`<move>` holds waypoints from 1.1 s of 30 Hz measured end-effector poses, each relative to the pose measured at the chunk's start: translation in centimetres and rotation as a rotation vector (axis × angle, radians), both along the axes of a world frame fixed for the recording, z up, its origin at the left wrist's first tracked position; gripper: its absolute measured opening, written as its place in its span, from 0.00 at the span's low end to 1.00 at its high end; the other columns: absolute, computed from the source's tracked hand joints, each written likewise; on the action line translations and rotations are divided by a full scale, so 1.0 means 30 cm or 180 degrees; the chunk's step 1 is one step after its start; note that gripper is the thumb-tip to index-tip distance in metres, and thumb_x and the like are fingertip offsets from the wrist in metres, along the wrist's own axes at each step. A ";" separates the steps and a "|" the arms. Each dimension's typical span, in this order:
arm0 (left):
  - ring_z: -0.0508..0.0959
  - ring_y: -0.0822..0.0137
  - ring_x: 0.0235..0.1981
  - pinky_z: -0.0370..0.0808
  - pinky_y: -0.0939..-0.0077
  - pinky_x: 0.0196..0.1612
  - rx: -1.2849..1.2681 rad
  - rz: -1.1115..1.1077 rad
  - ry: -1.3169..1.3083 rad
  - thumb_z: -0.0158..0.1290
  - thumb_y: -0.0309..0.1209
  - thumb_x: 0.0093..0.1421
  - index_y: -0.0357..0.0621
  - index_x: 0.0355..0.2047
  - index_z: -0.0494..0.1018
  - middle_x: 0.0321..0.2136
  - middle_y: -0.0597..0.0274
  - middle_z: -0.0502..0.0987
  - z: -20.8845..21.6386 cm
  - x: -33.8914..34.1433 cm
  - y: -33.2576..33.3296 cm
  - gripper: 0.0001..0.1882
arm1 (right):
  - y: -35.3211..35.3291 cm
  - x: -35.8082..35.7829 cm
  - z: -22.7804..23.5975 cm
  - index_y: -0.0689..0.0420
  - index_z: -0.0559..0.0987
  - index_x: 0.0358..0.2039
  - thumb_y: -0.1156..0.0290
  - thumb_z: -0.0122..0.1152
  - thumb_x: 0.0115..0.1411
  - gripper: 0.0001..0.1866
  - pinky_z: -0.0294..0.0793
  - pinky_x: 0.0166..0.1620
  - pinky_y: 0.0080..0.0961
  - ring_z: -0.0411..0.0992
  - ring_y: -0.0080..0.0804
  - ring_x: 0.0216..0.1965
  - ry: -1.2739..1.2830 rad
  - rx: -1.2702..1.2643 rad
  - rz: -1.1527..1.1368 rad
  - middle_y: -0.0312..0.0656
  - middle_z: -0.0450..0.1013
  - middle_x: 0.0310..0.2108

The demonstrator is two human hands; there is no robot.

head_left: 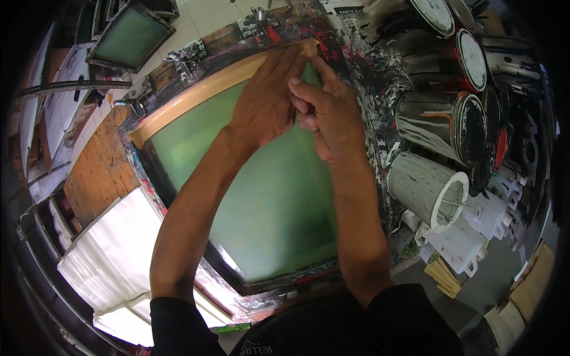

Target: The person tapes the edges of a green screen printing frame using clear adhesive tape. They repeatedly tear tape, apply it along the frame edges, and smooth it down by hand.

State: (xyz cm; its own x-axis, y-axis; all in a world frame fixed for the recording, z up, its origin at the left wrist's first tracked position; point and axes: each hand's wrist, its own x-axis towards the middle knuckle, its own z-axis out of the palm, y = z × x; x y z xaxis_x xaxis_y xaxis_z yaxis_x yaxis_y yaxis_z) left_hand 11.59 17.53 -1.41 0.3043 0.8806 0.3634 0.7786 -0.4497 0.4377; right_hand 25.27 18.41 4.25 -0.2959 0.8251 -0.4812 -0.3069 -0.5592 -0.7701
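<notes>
A screen printing frame with green mesh (267,219) and dark, paint-stained edges lies in front of me. A strip of brown tape (196,107) runs along its far side, its left end slightly lifted at the corner. My left hand (267,98) lies flat on the tape's right half, fingers stretched out together toward the far edge. Close beside it, my right hand (332,113) has one finger reaching up to the tape's right end. Its thumb and other fingers are curled in, and whatever they may hold is hidden.
Paint-streaked cans (430,121) and a whitish tub (424,187) with a stick line the right side. White sheets (113,255) are stacked at the left by a wooden board (101,169). Metal hinge clamps (187,62) sit beyond the frame. Another green screen (130,38) stands at the far left.
</notes>
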 end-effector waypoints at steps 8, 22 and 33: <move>0.63 0.47 0.66 0.64 0.61 0.69 -0.0052 -0.0067 0.0079 0.58 0.29 0.51 0.31 0.61 0.66 0.65 0.46 0.64 -0.006 -0.011 0.001 0.35 | -0.025 0.009 -0.007 0.69 0.43 0.74 0.77 0.64 0.61 0.49 0.57 0.21 0.12 0.61 0.14 0.22 0.0368 -0.0095 -0.0140 0.32 0.65 0.25; 0.62 0.48 0.68 0.63 0.60 0.70 -0.0109 -0.0106 0.0242 0.54 0.21 0.54 0.27 0.63 0.62 0.65 0.43 0.64 0.002 0.017 0.029 0.34 | -0.147 0.111 0.081 0.67 0.65 0.66 0.75 0.65 0.63 0.33 0.65 0.28 0.13 0.66 0.15 0.27 -0.1676 0.1149 -0.0487 0.33 0.71 0.29; 0.66 0.47 0.65 0.64 0.54 0.67 -0.0188 0.0873 0.0278 0.52 0.28 0.60 0.33 0.61 0.67 0.62 0.43 0.67 0.020 -0.145 -0.171 0.28 | 0.222 -0.028 -0.108 0.56 0.69 0.66 0.59 0.72 0.53 0.41 0.76 0.50 0.47 0.75 0.51 0.49 -0.5115 0.3744 0.0256 0.52 0.73 0.49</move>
State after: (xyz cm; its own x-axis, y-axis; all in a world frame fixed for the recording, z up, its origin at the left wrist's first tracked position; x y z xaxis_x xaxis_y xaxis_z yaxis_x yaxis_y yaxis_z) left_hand 7.25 12.41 -0.80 0.0799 0.9531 0.2919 0.9035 -0.1930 0.3828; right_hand 24.44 25.06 1.01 -0.2702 0.8868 0.3749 0.9114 0.3611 -0.1975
